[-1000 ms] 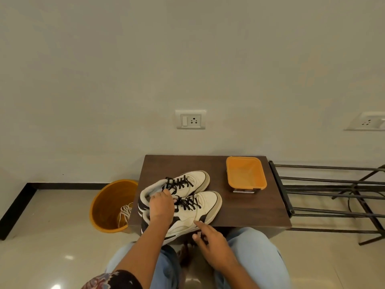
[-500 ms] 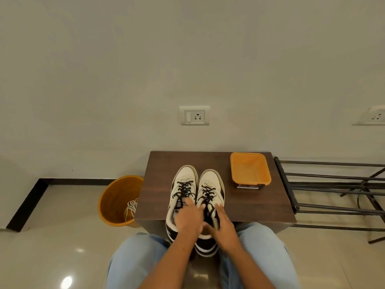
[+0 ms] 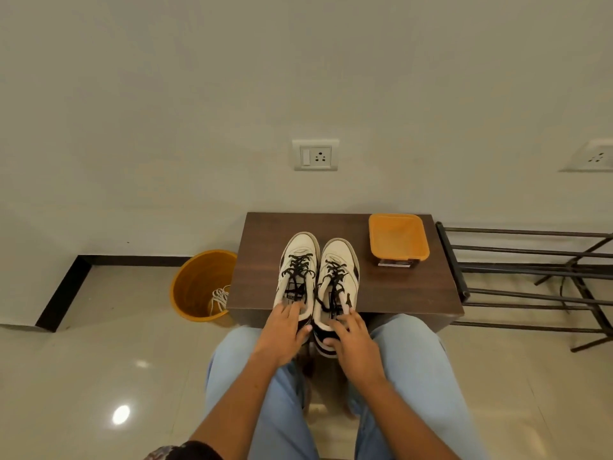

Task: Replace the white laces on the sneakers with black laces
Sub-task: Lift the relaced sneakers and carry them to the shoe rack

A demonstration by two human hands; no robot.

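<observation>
Two white sneakers with black trim stand side by side on the small brown table [image 3: 258, 260], toes toward the wall. Both carry black laces. My left hand [image 3: 283, 332] grips the heel of the left sneaker [image 3: 298, 257], fingers over its collar. The heel of the right sneaker [image 3: 341, 260] is held by my right hand [image 3: 353, 340], thumb under the sole edge. Both heels hang past the table's front edge. White laces [image 3: 219, 298] lie inside the orange bin [image 3: 195, 280] on the floor to the left.
An orange plastic tray [image 3: 398, 239] sits upside up at the table's back right on a dark box. A black metal rack [image 3: 530, 277] stands to the right. A wall socket [image 3: 315, 156] is behind the table. My knees in light jeans are under the table's front.
The sneakers went from angled and lying toward the left to standing parallel, toes to the wall. Both hands slid back to the heels.
</observation>
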